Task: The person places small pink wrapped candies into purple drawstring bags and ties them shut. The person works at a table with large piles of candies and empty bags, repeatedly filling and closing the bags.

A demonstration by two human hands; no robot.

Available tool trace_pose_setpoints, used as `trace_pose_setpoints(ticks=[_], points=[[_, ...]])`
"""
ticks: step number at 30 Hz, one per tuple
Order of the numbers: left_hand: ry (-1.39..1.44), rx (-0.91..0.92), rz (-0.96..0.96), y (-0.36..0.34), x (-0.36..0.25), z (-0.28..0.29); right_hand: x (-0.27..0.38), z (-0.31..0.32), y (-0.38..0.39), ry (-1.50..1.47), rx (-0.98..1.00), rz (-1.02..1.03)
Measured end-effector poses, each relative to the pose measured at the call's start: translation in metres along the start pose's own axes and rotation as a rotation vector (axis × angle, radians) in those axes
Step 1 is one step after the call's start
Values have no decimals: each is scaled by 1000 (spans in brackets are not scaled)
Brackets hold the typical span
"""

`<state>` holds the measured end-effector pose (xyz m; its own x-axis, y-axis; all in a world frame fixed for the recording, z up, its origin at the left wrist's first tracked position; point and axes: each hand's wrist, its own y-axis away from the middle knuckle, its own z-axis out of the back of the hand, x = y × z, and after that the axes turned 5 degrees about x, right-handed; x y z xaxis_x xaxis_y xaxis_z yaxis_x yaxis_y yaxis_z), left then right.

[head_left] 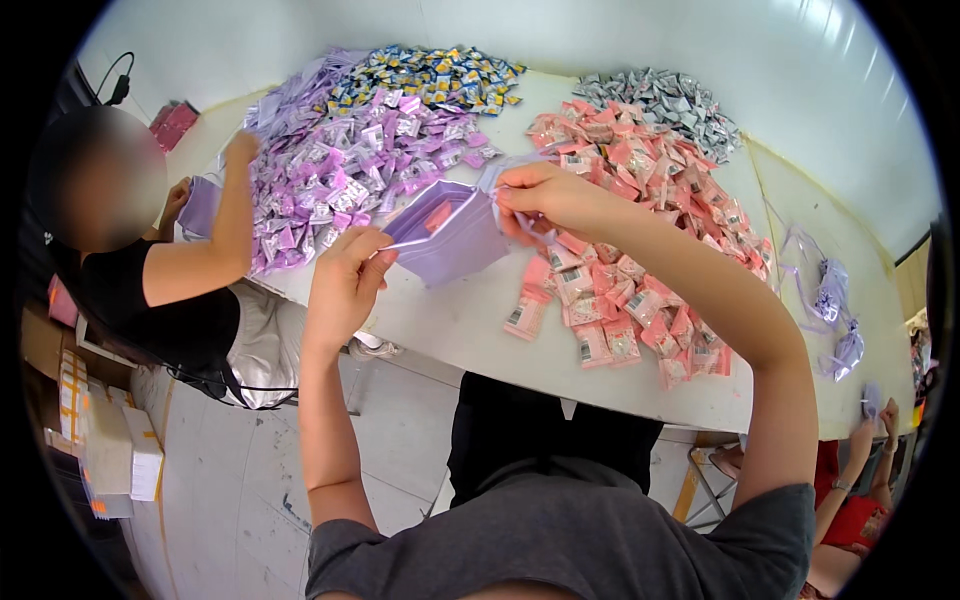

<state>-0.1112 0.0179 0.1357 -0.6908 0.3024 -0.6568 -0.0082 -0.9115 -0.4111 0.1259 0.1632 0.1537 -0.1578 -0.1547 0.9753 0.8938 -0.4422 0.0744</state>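
Above the near edge of the tabletop [440, 325], a purple pouch [458, 254] is pinched at opposite ends of its mouth by the left hand [342, 278] and right hand [560, 200]. Barcodes are shown on pink packets [642, 300] rightward; print on blue-and-yellow packets [435, 75] along the far edge cannot be read.

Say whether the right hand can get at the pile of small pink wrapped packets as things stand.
Probably yes: the pink packets lie close beside the right hand, with nothing apparent between. It seems to be pinching the open light-purple pouch, though, so it may need to let go first.
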Motion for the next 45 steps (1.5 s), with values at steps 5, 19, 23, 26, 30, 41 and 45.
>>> trace_pose_setpoints(ticks=[5, 19, 23, 26, 30, 41, 45], points=[[-322, -172, -253, 2, -47, 7, 33, -8, 53, -204, -78, 12], [-276, 0, -828, 2, -112, -38, 16, -43, 203, -232, -492, 372], [419, -129, -683, 38, -103, -43, 27, -96, 292, -1015, -984, 380], [616, -100, -538, 42, -95, -58, 5, -118, 340, -746, -944, 594], [329, 161, -442, -42, -104, -116, 0, -58, 346, -982, -1120, 561], [-787, 180, 51, -123, 79, -123, 8, 62, 465, 430, -1783, 197], [-605, 118, 81, -95, 80, -137, -73, 94, 461, 1445, -1215, -1312]])
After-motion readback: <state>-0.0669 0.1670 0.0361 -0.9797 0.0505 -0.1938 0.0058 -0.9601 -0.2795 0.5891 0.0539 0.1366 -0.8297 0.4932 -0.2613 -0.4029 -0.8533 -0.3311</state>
